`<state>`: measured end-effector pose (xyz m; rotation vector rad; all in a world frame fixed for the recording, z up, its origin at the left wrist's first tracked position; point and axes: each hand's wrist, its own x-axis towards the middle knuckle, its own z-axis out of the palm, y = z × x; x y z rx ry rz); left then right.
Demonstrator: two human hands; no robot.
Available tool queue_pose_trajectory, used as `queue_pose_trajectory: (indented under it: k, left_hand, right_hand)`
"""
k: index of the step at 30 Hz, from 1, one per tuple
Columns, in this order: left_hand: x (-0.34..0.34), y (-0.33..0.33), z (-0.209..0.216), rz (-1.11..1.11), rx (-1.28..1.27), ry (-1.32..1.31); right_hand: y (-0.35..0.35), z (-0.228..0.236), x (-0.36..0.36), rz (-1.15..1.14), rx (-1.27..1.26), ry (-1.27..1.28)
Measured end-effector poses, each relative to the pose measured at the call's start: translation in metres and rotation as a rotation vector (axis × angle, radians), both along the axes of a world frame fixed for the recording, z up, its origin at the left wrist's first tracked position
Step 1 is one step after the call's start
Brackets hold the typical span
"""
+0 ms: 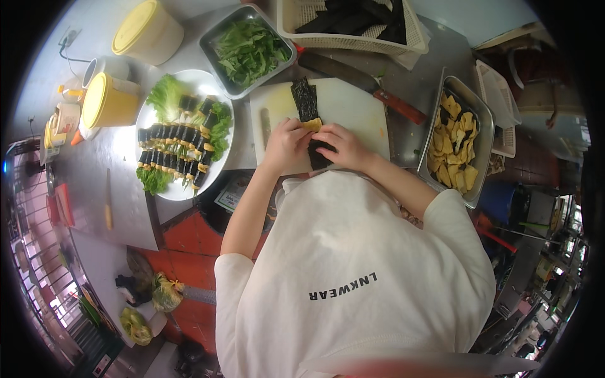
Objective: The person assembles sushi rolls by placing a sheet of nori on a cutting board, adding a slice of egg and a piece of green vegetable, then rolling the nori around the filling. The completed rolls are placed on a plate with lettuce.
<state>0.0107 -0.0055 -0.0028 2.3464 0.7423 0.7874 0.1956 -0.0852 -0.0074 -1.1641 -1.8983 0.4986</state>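
A dark strip of seaweed [305,97] lies lengthwise on the white cutting board [359,104]. Across it sits a yellow, fried-looking piece [311,125], pinched at its left end by my left hand [285,143]. My right hand [343,146] has closed its fingers at the right end of the same piece, its thumb over the seaweed. The near part of the strip shows between and below my hands. Left of the board, a white plate [228,135] bears rows of seaweed-wrapped rolls [178,140] with yellow pieces and green stalks, bordered by lettuce.
A cleaver [340,72] rests along the board's far edge, handle to the right. Beyond are a metal tray of green leaves [249,50] and a basket of dark seaweed sheets [353,19]. Yellow pieces [454,148] fill a metal tray at right. A small knife [108,201] lies far left.
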Motion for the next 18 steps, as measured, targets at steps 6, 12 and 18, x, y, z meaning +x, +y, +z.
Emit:
queue_pose_trajectory:
  k: [6,12,18]
  left_hand:
    - [0.003,0.004,0.0,0.057,-0.13,-0.022]
    - [0.002,0.004,-0.005,0.127,-0.226,-0.105]
    - [-0.003,-0.002,0.002,0.054,-0.016,-0.055]
  right_hand:
    - [-0.001,-0.009,-0.003,-0.076,0.018,-0.081]
    - [0.008,-0.015,-0.004,-0.064,-0.038,-0.004]
    - [0.008,-0.008,-0.003,-0.08,-0.033,-0.066]
